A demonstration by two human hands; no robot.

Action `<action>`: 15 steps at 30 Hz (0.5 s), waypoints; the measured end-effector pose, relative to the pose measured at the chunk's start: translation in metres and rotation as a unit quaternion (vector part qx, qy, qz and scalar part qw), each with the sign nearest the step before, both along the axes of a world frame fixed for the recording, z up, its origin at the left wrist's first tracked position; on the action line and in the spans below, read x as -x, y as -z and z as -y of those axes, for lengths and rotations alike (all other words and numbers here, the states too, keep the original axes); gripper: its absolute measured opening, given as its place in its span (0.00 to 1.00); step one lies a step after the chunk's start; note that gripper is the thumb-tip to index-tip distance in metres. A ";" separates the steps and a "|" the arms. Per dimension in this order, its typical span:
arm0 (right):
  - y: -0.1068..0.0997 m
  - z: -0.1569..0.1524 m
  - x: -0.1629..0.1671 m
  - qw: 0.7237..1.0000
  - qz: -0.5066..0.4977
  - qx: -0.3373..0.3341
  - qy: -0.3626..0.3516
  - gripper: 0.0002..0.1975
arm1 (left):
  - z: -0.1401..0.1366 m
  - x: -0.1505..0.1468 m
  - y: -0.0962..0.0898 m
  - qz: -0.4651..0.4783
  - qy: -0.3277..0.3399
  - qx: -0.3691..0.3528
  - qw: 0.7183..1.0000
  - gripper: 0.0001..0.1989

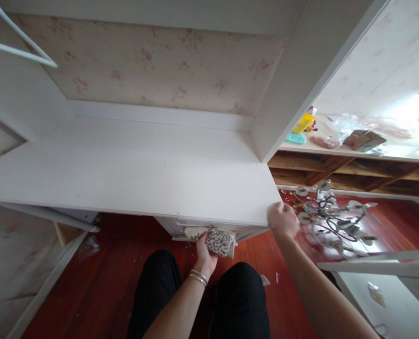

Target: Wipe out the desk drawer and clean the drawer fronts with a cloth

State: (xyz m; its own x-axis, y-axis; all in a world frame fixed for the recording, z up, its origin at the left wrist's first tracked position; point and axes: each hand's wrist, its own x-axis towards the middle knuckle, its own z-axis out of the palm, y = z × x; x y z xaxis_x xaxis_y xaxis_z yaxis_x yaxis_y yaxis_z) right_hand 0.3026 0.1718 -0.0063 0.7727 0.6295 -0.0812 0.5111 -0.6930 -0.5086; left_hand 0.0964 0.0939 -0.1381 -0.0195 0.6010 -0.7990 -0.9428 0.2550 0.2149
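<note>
Where floral wallpaper backs it, a white desk point(131, 174) is set over red wood flooring point(103, 282). A patterned cloth point(219, 241), grey-and-cream, is clutched by the left hand point(205, 252) below the desk's front edge. That edge's corner is gripped by the right hand point(283, 220).

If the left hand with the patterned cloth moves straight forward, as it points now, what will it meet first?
Most likely the white drawer front under the desk top. The left hand presses the patterned cloth toward it, and the cloth seems to touch it already, though depth is unclear.
</note>
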 end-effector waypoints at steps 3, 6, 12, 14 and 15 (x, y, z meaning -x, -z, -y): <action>0.002 0.000 -0.001 1.000 -0.006 -0.002 0.001 0.27 | 0.001 0.034 -0.008 -0.038 -0.022 -0.004 0.999 0.08; 0.003 0.000 -0.001 1.000 -0.006 -0.006 0.004 0.27 | 0.001 0.067 -0.021 -0.074 -0.047 -0.009 0.996 0.10; 0.002 0.001 0.000 1.000 -0.006 -0.012 0.012 0.27 | 0.008 0.107 -0.065 -0.124 -0.082 -0.048 0.988 0.11; 0.001 0.002 0.000 1.000 -0.009 -0.006 0.011 0.27 | 0.013 0.109 -0.084 -0.131 -0.081 -0.073 0.985 0.12; 0.001 0.002 0.001 1.000 -0.010 -0.003 0.010 0.27 | 0.015 0.107 -0.094 -0.134 -0.083 -0.088 0.984 0.12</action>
State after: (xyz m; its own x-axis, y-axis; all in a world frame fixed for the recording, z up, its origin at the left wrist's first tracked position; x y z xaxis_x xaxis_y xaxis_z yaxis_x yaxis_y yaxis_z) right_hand 0.3019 0.1697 -0.0070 0.7837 0.6141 -0.0930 0.4864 -0.7000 -0.5229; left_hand -0.0108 0.0788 -0.0436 -0.3249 0.6997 -0.6363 -0.8722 0.0384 0.4876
